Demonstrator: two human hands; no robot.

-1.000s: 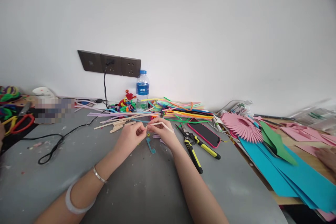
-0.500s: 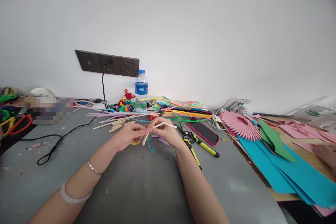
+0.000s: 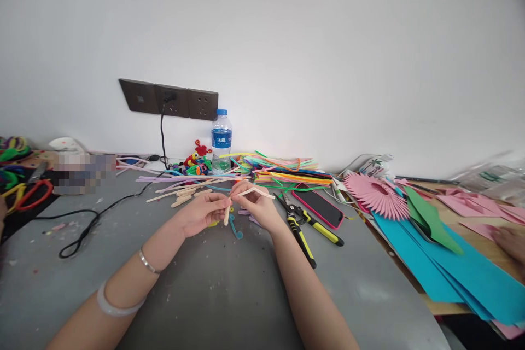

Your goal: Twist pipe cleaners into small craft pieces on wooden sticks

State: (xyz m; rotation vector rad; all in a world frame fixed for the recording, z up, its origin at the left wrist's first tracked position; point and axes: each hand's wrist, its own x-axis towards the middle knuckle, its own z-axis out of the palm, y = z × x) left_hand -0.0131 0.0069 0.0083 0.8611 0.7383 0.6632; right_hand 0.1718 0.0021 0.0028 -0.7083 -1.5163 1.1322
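A cream pipe cleaner (image 3: 257, 191) is pinched between my two hands over the grey table. My left hand (image 3: 204, 213) has thumb and fingertips closed on it, with a short bent end hanging below. Close beside it, my right hand (image 3: 257, 206) grips the same piece, whose longer end sticks out to the right over the hand. Under the hands lie a blue curled piece (image 3: 235, 227) and some purple pieces (image 3: 254, 220), partly hidden by my right hand.
Yellow-handled pliers (image 3: 318, 227) and a phone (image 3: 319, 206) lie right of my hands. Behind stand a water bottle (image 3: 222, 142) and bundled pipe cleaners (image 3: 293, 176). Blue paper (image 3: 463, 268) and another person's hand (image 3: 509, 241) are at right; red scissors (image 3: 39, 195) at left.
The short end of the cream pipe cleaner now hangs more upright. My right hand has shifted slightly left, showing more of the table pieces beneath.
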